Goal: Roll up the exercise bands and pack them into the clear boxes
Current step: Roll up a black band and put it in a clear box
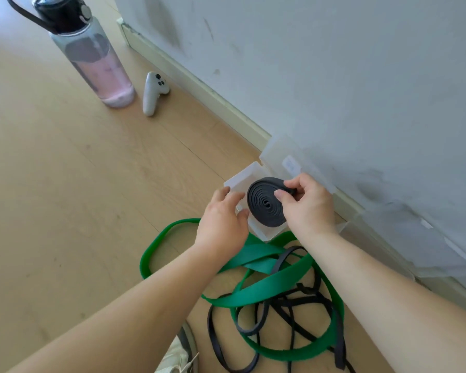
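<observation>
A black exercise band rolled into a tight coil (264,204) stands on edge over a small clear box (241,181) by the wall. My right hand (307,203) pinches the coil's outer end at its top right. My left hand (222,222) rests on the box's near left edge, thumb beside the coil; whether it grips the box is unclear. On the floor in front lie a wide green band (269,284) and thinner loose black bands (288,316), tangled together under my forearms.
More clear boxes (277,154) line the wall's foot to the right. A large water bottle (92,55) and a white controller (154,92) stand on the wooden floor at the upper left. A shoe (182,356) shows at the bottom edge.
</observation>
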